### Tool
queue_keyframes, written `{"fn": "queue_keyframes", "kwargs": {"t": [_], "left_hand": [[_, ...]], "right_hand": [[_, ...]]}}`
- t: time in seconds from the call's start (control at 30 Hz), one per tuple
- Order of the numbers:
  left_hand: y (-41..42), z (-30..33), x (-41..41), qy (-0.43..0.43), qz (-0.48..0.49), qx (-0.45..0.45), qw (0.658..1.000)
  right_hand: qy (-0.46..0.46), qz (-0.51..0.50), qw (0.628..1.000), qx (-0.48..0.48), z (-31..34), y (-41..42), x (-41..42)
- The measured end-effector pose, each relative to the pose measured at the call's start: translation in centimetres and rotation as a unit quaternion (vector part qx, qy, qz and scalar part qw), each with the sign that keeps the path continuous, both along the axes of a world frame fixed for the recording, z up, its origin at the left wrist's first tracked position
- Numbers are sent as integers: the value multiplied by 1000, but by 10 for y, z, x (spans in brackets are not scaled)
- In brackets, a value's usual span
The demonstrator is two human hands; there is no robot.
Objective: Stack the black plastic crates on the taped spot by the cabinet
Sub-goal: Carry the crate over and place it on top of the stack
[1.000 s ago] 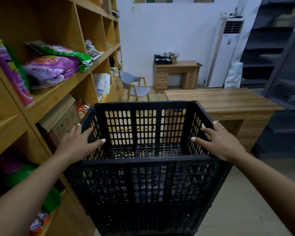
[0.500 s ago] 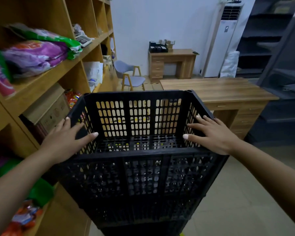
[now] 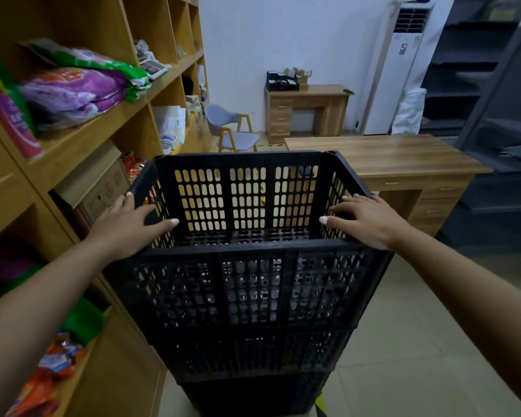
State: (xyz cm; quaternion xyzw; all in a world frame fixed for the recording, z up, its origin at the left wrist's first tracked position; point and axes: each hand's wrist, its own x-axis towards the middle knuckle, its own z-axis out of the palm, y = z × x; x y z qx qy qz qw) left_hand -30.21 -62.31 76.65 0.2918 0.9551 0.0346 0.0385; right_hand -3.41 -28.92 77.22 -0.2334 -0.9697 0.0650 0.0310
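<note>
Lower than a second ago: top crate (image 3: 247, 266), dropped down against the cabinet (image 3: 82, 139) shelves and now seated on the crates beneath. Left hand (image 3: 127, 224) over left rim, thumb inside the wall, fingers outside; right hand (image 3: 370, 219) mirrored on right rim. Both draped flat rather than clenched, well apart, one per side (probably to keep the crate level and square while it nests). Cannot tell if any weight is carried by the hands. Stack just beside the cabinet, on the floor; strip of yellow-black tape (image 3: 321, 401) visible at bottom right corner of the lowest crate, so likely on the marked spot. Count: at least three black crates visible by wall seams, lowest partly cut off. Two hands. Two wooden desks (image 3: 382, 158) behind, one chair (image 3: 232, 127), one standing air conditioner (image 3: 397, 82).
</note>
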Motion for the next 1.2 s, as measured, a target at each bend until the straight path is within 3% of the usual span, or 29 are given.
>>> {"fn": "queue_keyframes", "kwargs": {"t": [0.13,0.37,0.67,0.77,1.2], "left_hand": [[-4,-1,5,4,10,18,1000],[-5,-2,10,-18,19,40,999],[-2,-3,11,31,34,48,998],[-4,-3,17,8,33,44,998],[-4,-3,25,20,39,17,999]], "right_hand": [[53,5,997,48,-6,-4,7],[-6,7,1000,-26,-9,1,6],[12,-2,1000,26,-11,-3,8],[22,-18,999,46,-12,-5,10],[-1,-34,999,18,-8,-8,9]]}}
